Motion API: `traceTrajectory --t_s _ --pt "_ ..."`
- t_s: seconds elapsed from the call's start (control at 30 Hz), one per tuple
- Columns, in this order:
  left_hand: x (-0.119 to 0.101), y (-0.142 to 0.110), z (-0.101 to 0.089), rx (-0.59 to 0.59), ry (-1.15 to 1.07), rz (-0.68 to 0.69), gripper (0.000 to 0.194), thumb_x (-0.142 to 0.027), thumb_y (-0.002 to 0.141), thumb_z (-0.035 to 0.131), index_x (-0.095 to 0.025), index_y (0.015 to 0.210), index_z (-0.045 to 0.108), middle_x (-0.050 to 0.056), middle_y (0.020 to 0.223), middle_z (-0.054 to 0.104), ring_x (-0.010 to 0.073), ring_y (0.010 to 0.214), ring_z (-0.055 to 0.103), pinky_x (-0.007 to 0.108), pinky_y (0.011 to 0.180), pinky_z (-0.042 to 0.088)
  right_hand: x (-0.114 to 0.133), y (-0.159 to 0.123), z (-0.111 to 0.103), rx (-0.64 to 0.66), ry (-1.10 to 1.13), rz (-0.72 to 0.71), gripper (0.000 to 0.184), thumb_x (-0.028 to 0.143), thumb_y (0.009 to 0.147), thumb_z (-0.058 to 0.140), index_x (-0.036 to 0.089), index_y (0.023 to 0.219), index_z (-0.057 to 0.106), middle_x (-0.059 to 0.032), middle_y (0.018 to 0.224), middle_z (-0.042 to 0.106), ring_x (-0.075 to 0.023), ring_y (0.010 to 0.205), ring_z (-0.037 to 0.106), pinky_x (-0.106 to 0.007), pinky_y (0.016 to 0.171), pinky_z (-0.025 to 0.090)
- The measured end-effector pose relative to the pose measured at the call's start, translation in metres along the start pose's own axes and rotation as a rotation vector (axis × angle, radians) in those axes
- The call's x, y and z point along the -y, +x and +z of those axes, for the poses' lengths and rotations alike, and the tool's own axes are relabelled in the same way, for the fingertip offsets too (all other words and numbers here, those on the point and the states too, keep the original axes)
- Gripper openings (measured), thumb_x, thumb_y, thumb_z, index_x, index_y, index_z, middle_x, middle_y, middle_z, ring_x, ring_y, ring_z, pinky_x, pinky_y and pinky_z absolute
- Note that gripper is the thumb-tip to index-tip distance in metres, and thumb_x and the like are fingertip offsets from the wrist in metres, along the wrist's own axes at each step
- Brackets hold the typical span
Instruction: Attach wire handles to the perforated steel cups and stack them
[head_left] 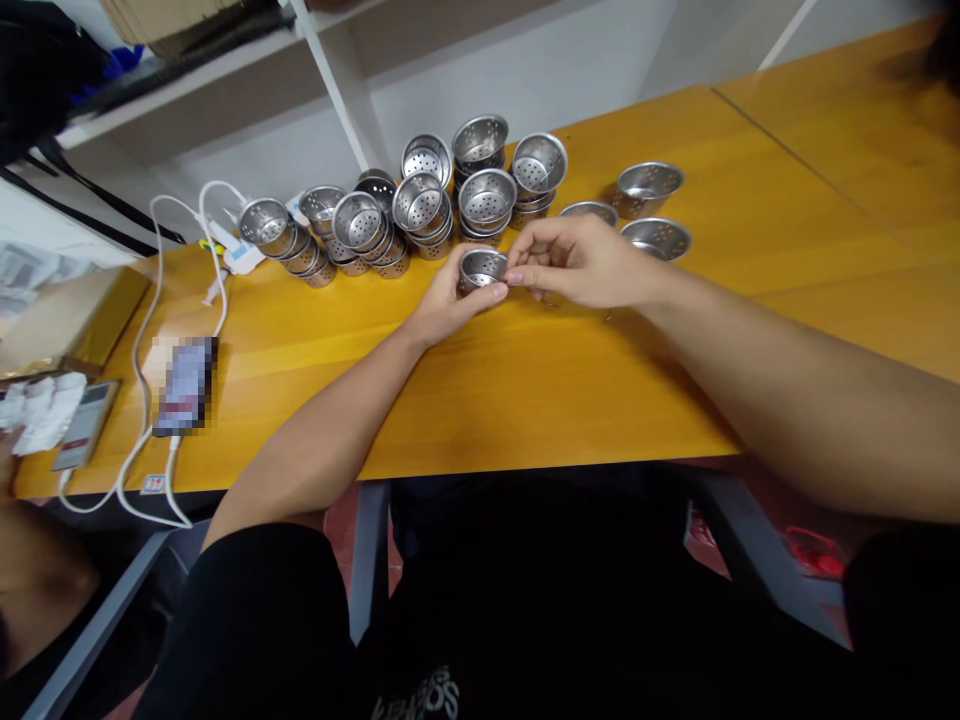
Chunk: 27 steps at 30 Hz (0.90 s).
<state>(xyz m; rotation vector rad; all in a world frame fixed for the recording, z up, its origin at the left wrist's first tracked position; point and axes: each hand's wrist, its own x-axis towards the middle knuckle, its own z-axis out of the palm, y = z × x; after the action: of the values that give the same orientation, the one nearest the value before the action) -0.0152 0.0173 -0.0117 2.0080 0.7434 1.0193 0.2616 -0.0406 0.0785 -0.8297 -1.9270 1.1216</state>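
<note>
A small perforated metal cup (482,270) is wrapped by the fingers and thumb of my left hand (448,298), its open mouth facing up. My right hand (581,262) is at the cup's right rim, thumb and forefinger pinched together and the other fingers curled. What lies in that pinch, if anything, is too small to make out. A thin dark bit shows just under the right fingers. Behind my right hand stands another metal cup (589,210), partly hidden. Two more cups, a back one (649,190) and a front one (656,240), stand to its right.
Several stacks of perforated cups (420,215) line the back of the wooden table (525,400). A leaning stack (274,235) is at their left end. White cables (139,345) run to a phone (185,385) and another device (86,425). Another person's arm (41,560) is at far left.
</note>
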Motion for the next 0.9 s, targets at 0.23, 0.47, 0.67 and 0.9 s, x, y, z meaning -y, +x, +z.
traceTrajectory --t_s 0.23,0.47,0.67,0.9 --pt "0.005 0.0 0.006 0.012 0.076 0.093 0.106 -0.098 0.096 0.098 -0.024 0.162 0.061 0.015 0.151 0.081 0.0349 0.139 0.086 0.058 0.132 0.069 -0.019 0.006 0.001 -0.013 0.073 -0.082 0.072 0.094 0.089 0.112 0.03 0.1 0.081 0.0002 0.072 0.074 -0.021 0.062 0.065 -0.038 0.06 0.051" --pt "0.003 -0.002 0.007 0.027 0.117 0.073 0.081 -0.066 0.109 0.098 -0.022 0.164 0.058 0.016 0.153 0.08 0.0345 0.139 0.085 0.059 0.131 0.071 -0.026 0.009 0.004 -0.017 0.131 -0.117 0.065 0.083 0.09 0.118 0.029 0.096 0.083 0.001 0.07 0.073 -0.0182 0.058 0.062 -0.035 0.054 0.045" --pt "0.001 -0.002 0.005 0.046 0.121 0.081 0.081 -0.065 0.109 0.097 -0.022 0.165 0.058 0.016 0.154 0.077 0.0363 0.142 0.083 0.061 0.134 0.069 -0.02 0.008 0.007 -0.02 0.134 -0.113 0.067 0.086 0.086 0.118 0.029 0.093 0.084 0.001 0.074 0.074 -0.0169 0.058 0.058 -0.037 0.056 0.044" --pt "0.004 -0.002 0.007 0.033 0.126 0.068 0.088 -0.075 0.108 0.097 -0.023 0.166 0.057 0.015 0.156 0.077 0.0366 0.145 0.083 0.061 0.135 0.068 -0.018 0.005 0.004 -0.059 0.053 -0.116 0.071 0.097 0.085 0.112 0.031 0.1 0.089 -0.002 0.081 0.077 -0.0218 0.069 0.062 -0.04 0.062 0.049"
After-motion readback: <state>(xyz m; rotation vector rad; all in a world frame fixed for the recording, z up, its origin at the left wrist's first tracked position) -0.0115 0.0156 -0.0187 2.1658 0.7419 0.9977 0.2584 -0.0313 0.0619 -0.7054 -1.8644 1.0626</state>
